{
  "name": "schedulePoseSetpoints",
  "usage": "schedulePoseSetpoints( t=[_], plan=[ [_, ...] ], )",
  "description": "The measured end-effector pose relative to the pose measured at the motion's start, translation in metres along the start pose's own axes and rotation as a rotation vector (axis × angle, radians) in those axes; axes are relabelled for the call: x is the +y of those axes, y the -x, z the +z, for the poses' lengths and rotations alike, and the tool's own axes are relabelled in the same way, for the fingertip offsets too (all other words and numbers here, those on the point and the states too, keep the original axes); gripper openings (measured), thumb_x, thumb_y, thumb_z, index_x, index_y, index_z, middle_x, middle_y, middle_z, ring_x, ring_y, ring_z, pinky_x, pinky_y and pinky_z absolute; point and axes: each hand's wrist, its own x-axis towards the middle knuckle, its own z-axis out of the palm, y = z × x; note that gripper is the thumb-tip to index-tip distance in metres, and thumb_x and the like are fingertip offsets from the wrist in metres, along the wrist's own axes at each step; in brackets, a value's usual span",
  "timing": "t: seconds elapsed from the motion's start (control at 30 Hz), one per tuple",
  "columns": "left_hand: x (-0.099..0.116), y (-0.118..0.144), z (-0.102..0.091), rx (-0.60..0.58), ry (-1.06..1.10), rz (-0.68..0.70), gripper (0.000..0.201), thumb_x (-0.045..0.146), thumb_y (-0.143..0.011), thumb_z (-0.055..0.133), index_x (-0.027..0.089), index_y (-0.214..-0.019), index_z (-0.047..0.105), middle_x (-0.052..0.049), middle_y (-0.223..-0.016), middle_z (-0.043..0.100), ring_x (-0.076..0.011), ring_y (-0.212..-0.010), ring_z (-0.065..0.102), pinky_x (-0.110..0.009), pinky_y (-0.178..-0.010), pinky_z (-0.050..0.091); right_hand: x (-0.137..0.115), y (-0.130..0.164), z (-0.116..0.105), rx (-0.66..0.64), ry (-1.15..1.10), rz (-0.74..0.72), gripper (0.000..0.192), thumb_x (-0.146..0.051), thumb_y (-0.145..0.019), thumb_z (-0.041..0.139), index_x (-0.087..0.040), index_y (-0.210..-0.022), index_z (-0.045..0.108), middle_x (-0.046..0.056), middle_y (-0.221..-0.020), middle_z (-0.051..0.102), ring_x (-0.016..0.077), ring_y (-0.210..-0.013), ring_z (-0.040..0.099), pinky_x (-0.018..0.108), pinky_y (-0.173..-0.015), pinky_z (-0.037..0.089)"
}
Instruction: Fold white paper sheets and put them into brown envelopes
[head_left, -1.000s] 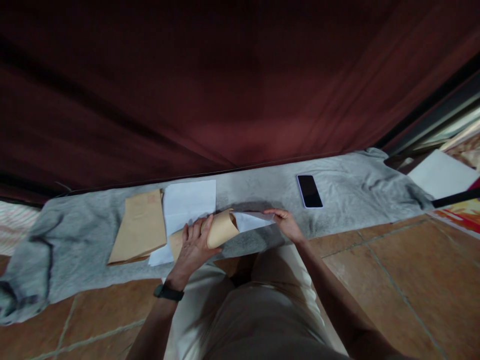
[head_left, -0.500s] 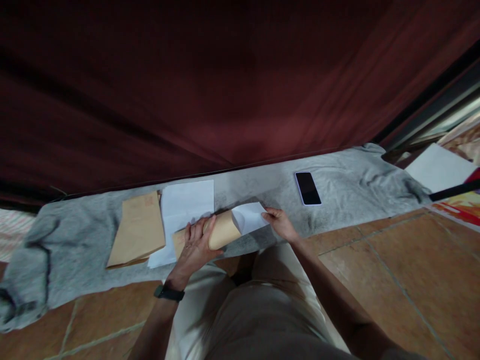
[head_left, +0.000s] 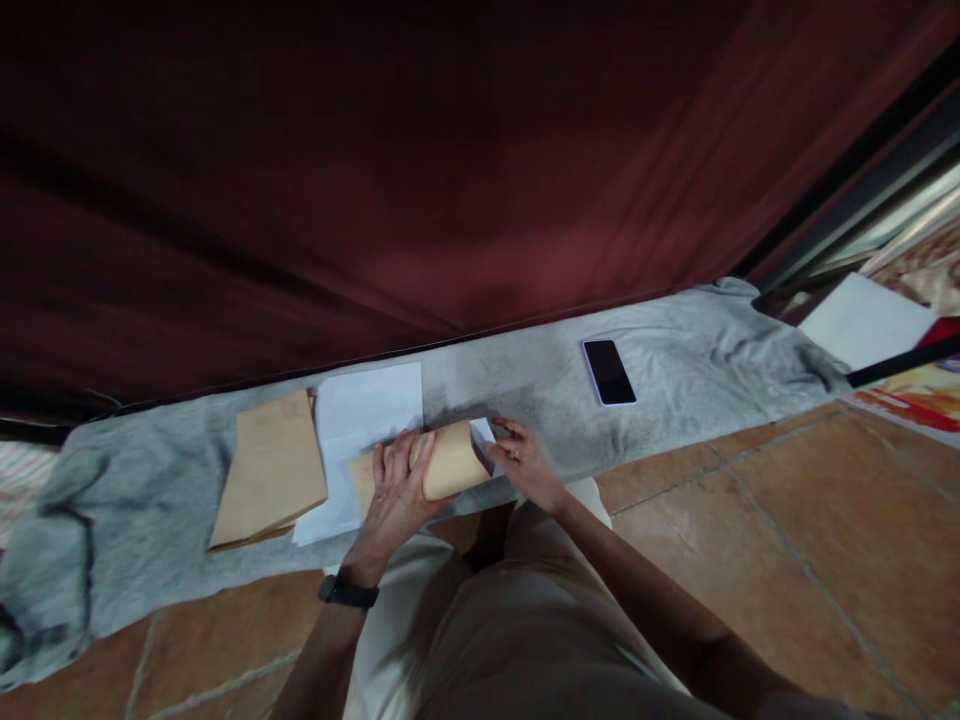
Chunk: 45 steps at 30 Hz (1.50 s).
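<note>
From the head camera, looking down past the person's knees, a grey cloth (head_left: 525, 390) lies spread in a long strip across a tiled floor (head_left: 765, 540), its far edge running along the foot of a dark red curtain (head_left: 450, 150).

The left hand (head_left: 396, 490) is closed around a brown envelope (head_left: 450, 462) that bulges open at its right end, fingers over its top and thumb at its near side; a dark watch (head_left: 347, 592) sits on that wrist. The envelope lies at the near edge of the cloth, just left of its middle.

The right hand (head_left: 521, 462) is pinched on a folded white sheet (head_left: 484, 436) right at the envelope's open mouth. Only a small corner of the sheet shows outside the envelope; how deep the rest sits cannot be seen.

Under the left hand and reaching toward the far edge of the cloth lies a stack of white paper (head_left: 367, 410), flat. Just beside it on the left is a second brown envelope (head_left: 268, 470), flat, its near end angled to the left.

A black phone (head_left: 609, 371) lies face up on the cloth well to the right of the hands, near the far edge. Past the right end of the cloth, a white sheet (head_left: 862, 320) rests on the floor by a dark bar (head_left: 900, 362) and some coloured printed matter (head_left: 915, 400).
</note>
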Motion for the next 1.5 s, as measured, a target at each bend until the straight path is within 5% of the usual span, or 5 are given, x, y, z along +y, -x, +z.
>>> schedulePoseSetpoints(
  t=[0.4,0.73,1.0,1.27,1.5],
  plan=[
    [0.004,-0.003,0.002,0.094,0.023,0.056,0.103,0.039,-0.075,0.08,0.014,-0.158,0.024,-0.027,-0.15,0.043,-0.0437,-0.146,0.037,-0.066,-0.121,0.018,-0.009,-0.001,0.02,-0.108,0.091,0.111,0.031,-0.025,-0.096,0.058,-0.023,-0.068,0.07,0.002,-0.098,0.073,0.015,-0.088,0.068,0.023,-0.079,0.05],
    [0.006,-0.006,-0.003,0.091,0.001,0.081,0.1,0.037,-0.077,0.08,0.014,-0.157,0.026,-0.027,-0.15,0.044,-0.0431,-0.146,0.036,-0.066,-0.122,0.016,-0.015,0.002,0.018,0.101,0.101,0.219,0.01,-0.017,-0.084,0.068,-0.023,-0.076,0.065,0.0,-0.092,0.068,0.0138,-0.077,0.064,0.023,-0.07,0.045],
    [0.005,-0.012,-0.005,0.1,0.01,0.103,0.091,0.036,-0.081,0.075,0.015,-0.157,0.03,-0.026,-0.151,0.045,-0.0423,-0.149,0.033,-0.067,-0.122,0.016,-0.003,0.006,0.027,0.266,-0.273,0.37,0.032,-0.029,-0.075,0.072,-0.024,-0.104,0.059,-0.006,-0.074,0.062,0.0131,-0.064,0.058,0.023,-0.058,0.042],
    [0.001,-0.019,-0.006,0.056,0.046,0.109,0.09,0.032,-0.084,0.074,0.02,-0.16,0.028,-0.023,-0.162,0.033,-0.0404,-0.154,0.023,-0.067,-0.123,0.012,0.001,-0.005,0.021,0.16,-0.693,0.52,0.022,-0.035,-0.059,0.077,-0.021,-0.057,0.06,-0.005,-0.054,0.058,0.0113,-0.054,0.049,0.024,-0.055,0.038],
    [0.025,-0.017,0.005,0.269,0.352,-0.208,0.086,0.049,-0.087,0.071,0.022,-0.159,0.03,-0.021,-0.167,0.023,-0.0388,-0.155,0.019,-0.063,-0.122,0.021,-0.001,-0.005,0.025,0.289,-0.823,0.585,0.032,-0.045,-0.058,0.077,-0.023,-0.068,0.055,-0.003,-0.063,0.064,0.0143,-0.058,0.057,0.024,-0.052,0.042]
  ],
)
